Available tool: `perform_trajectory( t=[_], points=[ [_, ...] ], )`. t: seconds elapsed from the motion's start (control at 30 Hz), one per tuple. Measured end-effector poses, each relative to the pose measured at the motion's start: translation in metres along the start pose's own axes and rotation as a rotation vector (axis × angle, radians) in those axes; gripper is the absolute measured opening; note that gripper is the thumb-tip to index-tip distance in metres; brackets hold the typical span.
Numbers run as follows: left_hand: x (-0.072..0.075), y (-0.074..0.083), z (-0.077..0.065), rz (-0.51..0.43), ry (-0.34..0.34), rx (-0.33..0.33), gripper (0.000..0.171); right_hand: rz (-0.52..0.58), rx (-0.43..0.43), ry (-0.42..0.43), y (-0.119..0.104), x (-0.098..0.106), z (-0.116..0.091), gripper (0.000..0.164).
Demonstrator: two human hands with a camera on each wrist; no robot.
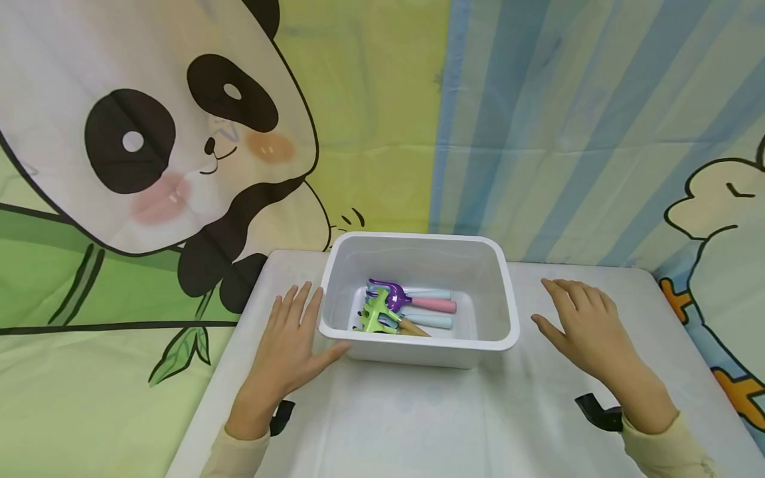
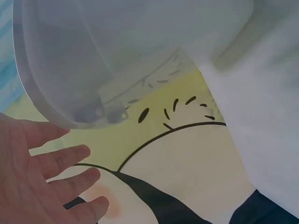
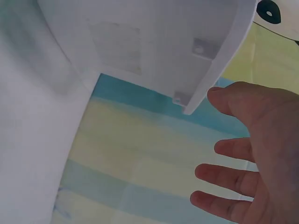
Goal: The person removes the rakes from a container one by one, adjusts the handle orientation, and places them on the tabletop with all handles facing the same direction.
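A white plastic bin [image 1: 412, 356] stands on the table, holding several small garden tools. Among them are a purple-headed tool [image 1: 394, 296] with a pink handle, a green rake-like head [image 1: 374, 312], a wooden handle [image 1: 414, 328] and light blue handles [image 1: 433, 321]. Beside the bin's left end is my left hand [image 1: 284, 355], fingers spread and thumb overlapping the near left corner; whether it touches the rim, I cannot tell. My right hand [image 1: 592, 335] hovers apart from the right end, holding nothing. Both wrist views show the bin's outer wall [image 2: 154, 32] near extended fingers.
The white table [image 1: 418, 425] reaches up to a printed curtain with a panda [image 1: 209, 133] at left and blue stripes [image 1: 538, 133] at right. A black strap [image 1: 597, 413] shows at the right wrist, another [image 1: 282, 418] at the left.
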State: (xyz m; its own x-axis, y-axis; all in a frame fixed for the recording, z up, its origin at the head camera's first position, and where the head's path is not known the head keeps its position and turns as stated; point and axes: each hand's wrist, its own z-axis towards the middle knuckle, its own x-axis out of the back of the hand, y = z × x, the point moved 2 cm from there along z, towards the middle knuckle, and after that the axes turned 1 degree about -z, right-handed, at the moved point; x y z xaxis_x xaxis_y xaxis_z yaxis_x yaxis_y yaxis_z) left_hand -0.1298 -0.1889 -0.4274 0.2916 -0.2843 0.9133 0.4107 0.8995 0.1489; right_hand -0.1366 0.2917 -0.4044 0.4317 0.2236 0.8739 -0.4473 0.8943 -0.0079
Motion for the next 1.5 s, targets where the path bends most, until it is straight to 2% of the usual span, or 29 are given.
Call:
perform_trajectory(
  t=[0.07,0.23,0.6,0.83,1.13,1.5],
  points=[
    [0.000,0.002,0.004,0.008,-0.015,-0.006,0.108,0.008,0.017,-0.005,-0.001,0.004,0.006,0.087],
    [0.000,0.007,0.014,0.011,-0.038,-0.012,0.108,0.025,0.023,-0.078,-0.006,0.013,0.024,0.067],
    [-0.008,0.016,0.029,-0.014,-0.055,-0.053,0.107,0.044,0.160,-0.085,-0.021,0.022,0.063,0.064],
    [-0.012,0.020,0.035,-0.015,-0.097,-0.051,0.106,0.048,0.191,-0.129,-0.033,0.021,0.087,0.060],
    [-0.016,0.022,0.037,0.000,-0.132,-0.046,0.106,0.066,0.265,-0.147,-0.049,0.020,0.119,0.059],
    [-0.016,0.029,0.039,-0.004,-0.184,-0.038,0.109,0.145,0.280,-0.279,-0.070,0.007,0.157,0.055]
  ],
)
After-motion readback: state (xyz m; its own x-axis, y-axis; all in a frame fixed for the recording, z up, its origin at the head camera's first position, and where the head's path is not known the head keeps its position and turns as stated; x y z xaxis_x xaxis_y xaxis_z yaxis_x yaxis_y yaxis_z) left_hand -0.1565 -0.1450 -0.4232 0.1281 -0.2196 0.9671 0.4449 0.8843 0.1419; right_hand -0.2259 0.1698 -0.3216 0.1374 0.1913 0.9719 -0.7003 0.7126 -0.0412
